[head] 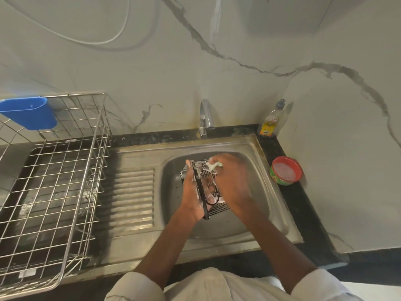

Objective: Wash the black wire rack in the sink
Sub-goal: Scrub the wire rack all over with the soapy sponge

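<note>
Black wire rack (204, 187) over steel sink (256, 192) — left hand (191, 192) grip holds rack, right hand (230, 181) grip pinches soapy sponge (213, 166); marble wall (152, 72).

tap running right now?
No, nothing flows from the tap; the rack, held over the sink by the left hand, just carries suds.

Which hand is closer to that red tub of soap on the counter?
Right. The right hand scrubs the rack on the side toward the red tub; the left hand holds the rack's far side.

Dish rack (54, 187) cropped at left.
</note>
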{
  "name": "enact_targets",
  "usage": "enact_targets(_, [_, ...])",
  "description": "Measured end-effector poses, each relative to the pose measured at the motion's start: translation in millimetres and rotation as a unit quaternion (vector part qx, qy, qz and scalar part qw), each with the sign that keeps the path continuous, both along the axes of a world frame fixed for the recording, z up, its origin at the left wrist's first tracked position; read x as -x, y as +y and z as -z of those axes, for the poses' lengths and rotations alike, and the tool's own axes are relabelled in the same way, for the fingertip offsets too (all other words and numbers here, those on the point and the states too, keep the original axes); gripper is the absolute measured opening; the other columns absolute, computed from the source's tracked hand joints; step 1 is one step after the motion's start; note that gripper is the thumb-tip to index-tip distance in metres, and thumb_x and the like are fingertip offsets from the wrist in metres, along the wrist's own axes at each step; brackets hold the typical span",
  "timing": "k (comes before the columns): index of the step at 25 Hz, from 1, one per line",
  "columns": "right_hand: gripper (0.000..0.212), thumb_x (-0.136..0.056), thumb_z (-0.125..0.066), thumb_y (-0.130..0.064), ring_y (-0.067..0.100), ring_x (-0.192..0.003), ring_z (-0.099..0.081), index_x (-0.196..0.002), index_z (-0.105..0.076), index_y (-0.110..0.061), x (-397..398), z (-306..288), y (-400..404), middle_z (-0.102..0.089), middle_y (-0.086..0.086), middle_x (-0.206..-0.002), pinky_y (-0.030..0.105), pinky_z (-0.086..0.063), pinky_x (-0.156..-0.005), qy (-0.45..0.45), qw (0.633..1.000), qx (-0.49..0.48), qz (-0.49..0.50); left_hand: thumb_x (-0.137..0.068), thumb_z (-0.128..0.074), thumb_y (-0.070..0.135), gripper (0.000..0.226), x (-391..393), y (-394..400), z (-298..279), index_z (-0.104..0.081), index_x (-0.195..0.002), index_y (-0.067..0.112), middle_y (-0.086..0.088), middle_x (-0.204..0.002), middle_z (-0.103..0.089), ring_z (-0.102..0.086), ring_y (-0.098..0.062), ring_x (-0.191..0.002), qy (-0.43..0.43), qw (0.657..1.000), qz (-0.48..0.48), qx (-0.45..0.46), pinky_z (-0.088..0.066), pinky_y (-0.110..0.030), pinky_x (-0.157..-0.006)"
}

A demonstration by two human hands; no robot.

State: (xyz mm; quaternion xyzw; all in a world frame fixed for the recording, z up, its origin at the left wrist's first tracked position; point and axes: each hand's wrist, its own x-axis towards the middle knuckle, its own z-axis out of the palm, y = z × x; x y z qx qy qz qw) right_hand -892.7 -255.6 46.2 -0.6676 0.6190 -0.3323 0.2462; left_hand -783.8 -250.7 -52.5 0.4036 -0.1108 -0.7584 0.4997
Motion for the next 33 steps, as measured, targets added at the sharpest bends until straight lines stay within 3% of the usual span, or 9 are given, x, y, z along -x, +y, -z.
enact_targets(4, [0.042,-0.083,-0.061,0.017,0.008,-0.089,-0.070,-0.098,-0.081,-0.017,8,9,7,-0.076,-0.005,-0.102,0.021,-0.057,-0.074,-0.002,1.000,0.022,-0.001,-0.073,-0.061,0.097,0.107,1,-5,3,-0.070,-0.138,0.012,-0.028,-0.153,-0.054,-0.053,-0.037,-0.126,-0.008,1.000,-0.015,-0.002,-0.038,-0.048,-0.101])
enact_targets(9, [0.033,-0.085,-0.066,0.011,0.004,-0.085,-0.071,-0.096,-0.081,-0.016,-7,2,3,-0.077,-0.005,-0.095,0.018,-0.057,-0.076,-0.038,0.995,0.036,-0.080,-0.092,-0.052,0.083,0.073,7,1,-2,-0.081,-0.106,0.018,-0.007,-0.110,-0.072,-0.071,-0.023,-0.104,0.064,0.998,-0.008,-0.003,-0.055,-0.037,-0.088])
enact_targets(13, [0.035,-0.084,-0.069,0.009,0.012,-0.091,-0.071,-0.103,-0.078,-0.018,21,7,-16,-0.075,-0.001,-0.104,0.020,-0.054,-0.075,0.066,0.995,-0.018,0.079,-0.079,-0.054,0.094,0.105,4,0,-2,-0.068,-0.141,0.012,-0.023,-0.147,-0.060,-0.056,-0.045,-0.139,0.036,0.999,-0.009,-0.009,-0.054,-0.062,-0.099])
enact_targets(15, [0.035,-0.087,-0.069,0.004,0.012,-0.088,-0.071,-0.110,-0.077,-0.021,14,-1,-18,-0.075,-0.003,-0.106,0.024,-0.056,-0.073,0.053,0.995,-0.020,0.087,-0.076,-0.057,0.095,0.107,7,1,-5,-0.065,-0.143,0.012,-0.020,-0.148,-0.060,-0.055,-0.044,-0.139,0.005,1.000,0.010,-0.002,-0.052,-0.066,-0.102])
enact_targets(20, [0.033,-0.091,-0.067,0.001,0.005,-0.075,-0.068,-0.110,-0.078,-0.023,-2,-7,-12,-0.078,-0.003,-0.100,0.024,-0.059,-0.071,0.002,1.000,-0.017,0.026,-0.093,-0.043,0.085,0.080,9,9,-13,-0.079,-0.114,0.017,-0.011,-0.115,-0.073,-0.072,-0.028,-0.103,-0.026,0.999,0.031,-0.001,-0.061,-0.048,-0.088])
enact_targets(23, [0.029,-0.090,-0.070,-0.002,0.005,-0.088,-0.066,-0.111,-0.078,-0.020,19,-3,-16,-0.074,-0.003,-0.109,0.007,-0.050,-0.072,0.007,0.996,0.001,0.085,-0.090,-0.057,0.079,0.078,3,9,-9,-0.074,-0.122,0.010,-0.012,-0.112,-0.069,-0.064,-0.036,-0.113,-0.044,0.999,0.012,-0.020,-0.052,-0.060,-0.098])
enact_targets(25, [0.024,-0.091,-0.074,-0.010,0.002,-0.088,-0.068,-0.111,-0.077,-0.020,8,-7,-8,-0.073,-0.008,-0.108,0.007,-0.052,-0.070,-0.068,0.997,0.011,0.048,-0.090,-0.062,0.071,0.071,1,7,-9,-0.075,-0.123,0.009,-0.013,-0.115,-0.069,-0.062,-0.034,-0.109,-0.066,0.997,0.021,-0.017,-0.051,-0.050,-0.100])
enact_targets(30, [0.023,-0.086,-0.074,-0.006,0.008,-0.069,-0.073,-0.101,-0.081,-0.021,11,6,15,-0.078,-0.007,-0.090,0.024,-0.057,-0.056,-0.031,0.976,-0.173,-0.130,-0.101,-0.043,0.054,0.063,-12,7,-15,-0.083,-0.081,0.010,-0.012,-0.086,-0.074,-0.069,-0.027,-0.070,-0.004,0.999,0.013,-0.031,-0.052,-0.036,-0.068])
enact_targets(33, [0.020,-0.087,-0.075,-0.002,0.015,-0.063,-0.074,-0.099,-0.081,-0.016,17,1,17,-0.079,0.005,-0.087,0.026,-0.058,-0.052,-0.070,0.957,-0.228,-0.166,-0.107,-0.035,0.051,0.065,-12,8,-16,-0.079,-0.090,0.007,-0.010,-0.082,-0.073,-0.068,-0.023,-0.062,-0.023,0.999,0.013,-0.047,-0.055,-0.033,-0.060])
